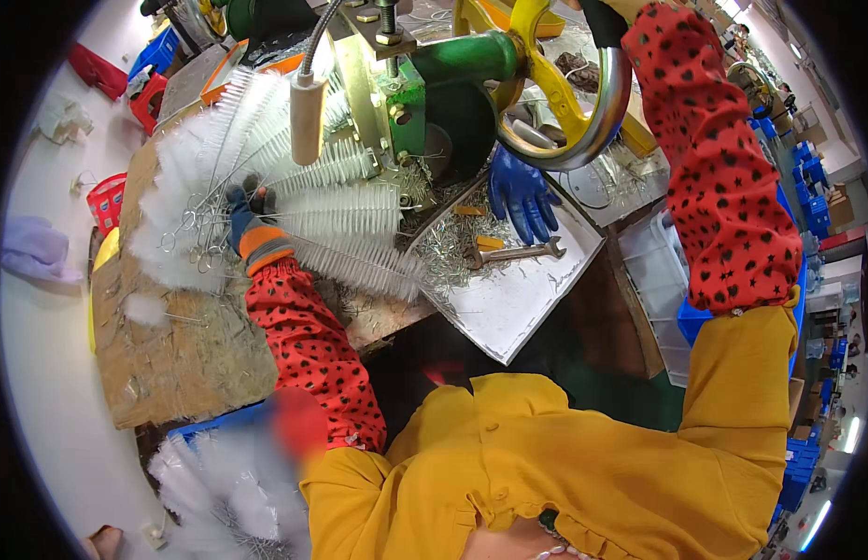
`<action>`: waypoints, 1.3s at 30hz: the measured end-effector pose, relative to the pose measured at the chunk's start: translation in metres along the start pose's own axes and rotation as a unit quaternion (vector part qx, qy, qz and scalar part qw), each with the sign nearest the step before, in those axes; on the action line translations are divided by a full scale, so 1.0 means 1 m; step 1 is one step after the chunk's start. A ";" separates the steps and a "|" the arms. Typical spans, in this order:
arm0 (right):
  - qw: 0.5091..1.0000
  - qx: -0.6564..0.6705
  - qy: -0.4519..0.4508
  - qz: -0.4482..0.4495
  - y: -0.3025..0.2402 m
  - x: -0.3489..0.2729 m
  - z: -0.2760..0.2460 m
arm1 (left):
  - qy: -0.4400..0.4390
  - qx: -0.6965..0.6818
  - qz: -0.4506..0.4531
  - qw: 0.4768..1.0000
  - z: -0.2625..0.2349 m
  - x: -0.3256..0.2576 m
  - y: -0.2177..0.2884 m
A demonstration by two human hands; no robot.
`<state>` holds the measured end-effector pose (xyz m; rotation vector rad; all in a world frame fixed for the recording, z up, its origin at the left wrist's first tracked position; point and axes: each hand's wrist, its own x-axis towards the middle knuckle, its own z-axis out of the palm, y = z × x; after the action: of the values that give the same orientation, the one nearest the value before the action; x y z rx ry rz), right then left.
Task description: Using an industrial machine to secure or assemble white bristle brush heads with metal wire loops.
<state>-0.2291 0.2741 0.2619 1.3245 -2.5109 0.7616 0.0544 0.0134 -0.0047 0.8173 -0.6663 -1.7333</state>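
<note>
My left hand, in a blue glove with an orange cuff, reaches into a pile of white bristle brushes with wire stems on a wooden bench. Its fingers sit among the wire loops; I cannot see whether they grip a brush. My right hand, in a dark glove, is up at the top edge, closed on the metal rim of a yellow-spoked handwheel on a green machine. Both forearms wear red sleeves with black spots.
Below the machine, a white tray holds wire scraps, a wrench and a blue rubber glove. More white brushes lie at the lower left. A red basket stands left; blue crates line the right.
</note>
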 end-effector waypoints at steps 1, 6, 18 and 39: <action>0.987 -0.145 -0.044 -0.060 0.023 0.013 -0.014 | -0.012 -0.003 -0.010 1.000 0.014 0.003 -0.009; 0.977 -0.142 -0.090 -0.129 0.030 0.021 -0.002 | 0.021 0.018 -0.011 1.000 -0.029 0.063 -0.014; 0.894 0.184 0.408 0.021 0.058 -0.168 0.122 | -0.192 -0.048 -0.071 0.978 0.012 0.001 0.006; 0.925 0.107 0.359 0.059 0.040 -0.156 0.087 | -0.026 -0.026 -0.187 0.982 -0.011 -0.002 0.030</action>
<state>-0.1660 0.3578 0.1117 0.7396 -1.9541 1.2956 0.0808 0.0057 0.0123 0.9056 -0.5203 -2.1067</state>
